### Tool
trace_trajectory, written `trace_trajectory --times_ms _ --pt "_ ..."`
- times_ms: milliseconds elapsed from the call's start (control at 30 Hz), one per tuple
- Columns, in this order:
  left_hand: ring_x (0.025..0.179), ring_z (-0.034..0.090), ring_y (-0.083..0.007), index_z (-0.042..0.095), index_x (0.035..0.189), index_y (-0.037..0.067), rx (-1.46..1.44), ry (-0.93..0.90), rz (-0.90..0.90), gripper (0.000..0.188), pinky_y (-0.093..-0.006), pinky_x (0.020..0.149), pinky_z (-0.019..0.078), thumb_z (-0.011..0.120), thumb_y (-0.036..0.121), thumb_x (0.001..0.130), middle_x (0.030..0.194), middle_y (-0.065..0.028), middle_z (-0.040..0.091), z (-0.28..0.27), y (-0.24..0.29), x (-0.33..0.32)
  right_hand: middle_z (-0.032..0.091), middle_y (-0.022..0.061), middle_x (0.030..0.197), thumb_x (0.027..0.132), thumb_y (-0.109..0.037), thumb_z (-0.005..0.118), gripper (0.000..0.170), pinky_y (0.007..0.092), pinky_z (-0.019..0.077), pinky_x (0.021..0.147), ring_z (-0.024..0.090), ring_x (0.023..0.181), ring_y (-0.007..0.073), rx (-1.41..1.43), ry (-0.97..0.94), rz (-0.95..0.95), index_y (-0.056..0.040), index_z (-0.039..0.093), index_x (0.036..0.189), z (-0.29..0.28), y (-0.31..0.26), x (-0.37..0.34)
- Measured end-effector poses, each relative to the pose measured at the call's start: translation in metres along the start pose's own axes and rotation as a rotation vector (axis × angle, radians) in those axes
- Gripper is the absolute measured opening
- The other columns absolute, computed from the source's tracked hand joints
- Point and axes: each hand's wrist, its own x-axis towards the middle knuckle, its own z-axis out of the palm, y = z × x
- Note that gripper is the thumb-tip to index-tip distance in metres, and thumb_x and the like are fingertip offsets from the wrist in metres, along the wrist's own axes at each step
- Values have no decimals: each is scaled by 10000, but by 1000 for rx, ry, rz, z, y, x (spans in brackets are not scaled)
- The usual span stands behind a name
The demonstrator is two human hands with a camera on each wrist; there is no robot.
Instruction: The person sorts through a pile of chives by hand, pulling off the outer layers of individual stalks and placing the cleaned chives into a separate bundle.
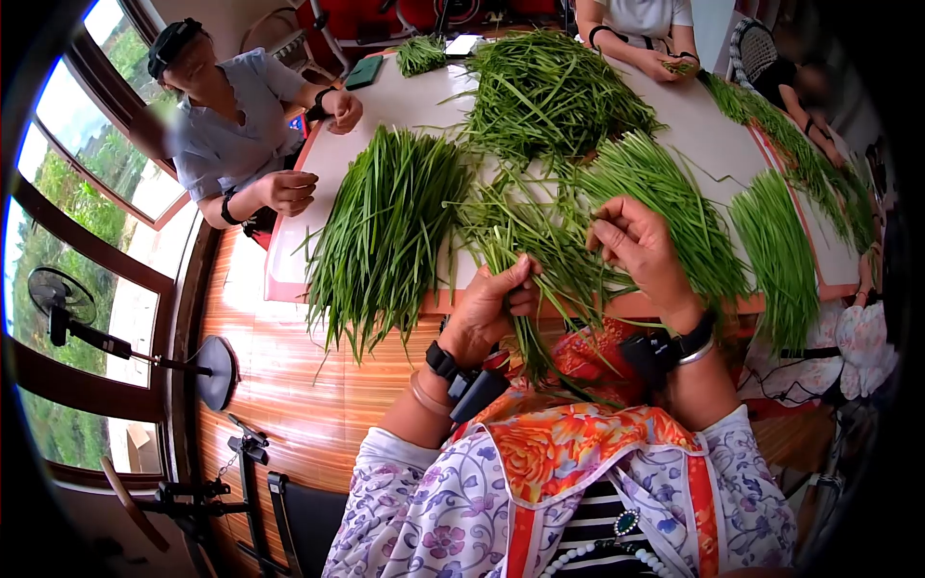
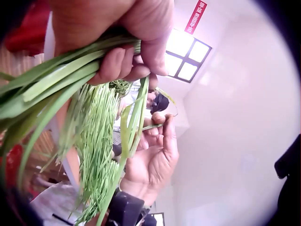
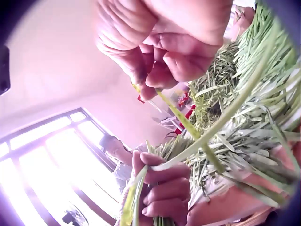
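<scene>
So, head view first: a bunch of green leaves (image 1: 529, 345) is held in the left hand (image 1: 496, 308) over the near edge of the table (image 1: 419, 101), with the fingers curled round it. The right hand (image 1: 644, 249) is held up just to the right, thumb and fingertips drawn close together. A broad pile (image 1: 390, 222) is laid on the left, a bigger heap (image 1: 549, 91) is stacked farther off, and loose stalks (image 1: 530, 222) are strewn between. Over on the right, a paler pile (image 1: 665, 212) and a smaller one are set out. A person (image 1: 236, 116) in a light top can be seen at the far left.

Left wrist view: the bunch is gripped snugly by bent fingers, with the right hand seen beyond it.

Right wrist view: a yellowish leaf (image 3: 186, 122) is pinched by the right hand, though it's blurry, so exact fingertip contact can't be told.
</scene>
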Motion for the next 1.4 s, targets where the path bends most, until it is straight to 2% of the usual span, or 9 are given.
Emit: trace_trajectory --times_ms 233,333,367,500,600,800,967,1200,1400 --pt "564 316 -62 617 937 36 -128 50 46 237 -201 489 292 635 273 937 639 54 375 -8 0 -2 651 -3 837 926 -104 609 75 211 442 577 570 687 62 -163 164 -241 -44 635 962 -4 -38 31" --pt "563 319 -62 617 940 35 -176 71 53 243 -203 492 292 630 278 941 656 51 392 -5 1 -4 656 50 887 864 -68 650 90 289 474 590 620 714 162 -667 114 -550 -45 646 951 -4 -15 57" --pt "562 320 -62 617 941 35 -191 82 57 246 -204 492 291 628 280 942 662 49 400 -4 2 -5 627 109 882 812 -54 682 109 367 488 621 621 735 280 -829 124 -616 -35 633 907 -2 -7 63" --pt "561 328 -61 618 944 34 -129 122 113 241 -206 491 294 622 275 946 681 47 425 -4 6 -5 585 114 796 810 -99 706 146 399 469 606 586 681 326 -897 126 -561 -20 584 794 19 -5 48" --pt "561 333 -59 622 947 28 -94 193 142 240 -207 484 291 623 269 946 682 47 431 -3 9 -6 583 118 771 803 -201 729 214 412 472 601 596 689 329 -787 -95 -362 -30 600 799 38 -12 19" --pt "550 341 -57 638 938 17 -47 230 156 239 -214 478 287 640 255 936 678 46 434 -3 8 -1 574 136 728 789 -179 721 201 412 467 604 596 688 330 -845 -191 -375 -16 603 783 46 7 6" --pt "519 335 -55 649 915 16 96 201 125 204 -212 476 283 677 218 908 631 59 424 -2 9 -5 572 142 698 789 -51 668 133 339 449 554 568 587 247 -588 -144 -306 35 567 783 32 -11 12" --pt "535 364 -44 604 869 50 208 59 -55 140 -198 486 289 704 148 871 665 53 481 6 13 -12 571 109 673 807 -40 637 113 310 426 537 531 567 202 -646 43 -383 28 555 770 10 -32 26" --pt "546 366 -42 577 857 83 327 12 -126 139 -201 495 288 700 146 873 751 18 575 4 18 -19 527 -22 657 852 -52 620 116 216 358 493 441 559 29 -464 -24 -210 -8 552 769 -4 -49 32"
